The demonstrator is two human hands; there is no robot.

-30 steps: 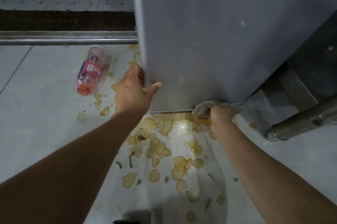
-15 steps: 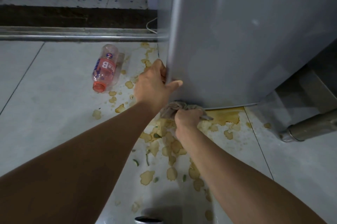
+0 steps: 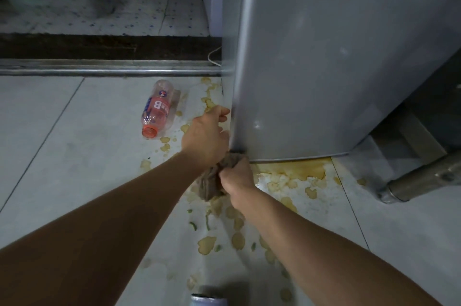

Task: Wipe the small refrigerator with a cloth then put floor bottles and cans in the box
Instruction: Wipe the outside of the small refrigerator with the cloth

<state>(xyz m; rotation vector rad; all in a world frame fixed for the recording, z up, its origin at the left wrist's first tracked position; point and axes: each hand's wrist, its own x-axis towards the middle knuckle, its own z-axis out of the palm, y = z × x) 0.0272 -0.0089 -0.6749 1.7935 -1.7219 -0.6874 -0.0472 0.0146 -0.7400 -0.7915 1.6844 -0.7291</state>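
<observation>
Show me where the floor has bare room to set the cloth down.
Bare tile lies left of the plastic bottle, below the metal threshold rail. Crowded: brown spill spreads beneath the refrigerator, around both hands, down toward the can.

Both forearms bare, reaching forward and down from the bottom corners, converging near frame centre. Left hand (image 3: 205, 138): back of hand up, fingers curled toward the right with knuckles leading, thumb side hidden, so can't confirm what the grip closes on. Right hand (image 3: 235, 172): just below and right of the left, nearly touching it, wrist slightly bent, fingers folded into a fist, grip bunched tight on a rag (image 3: 208, 182) that hangs out to its left side
</observation>
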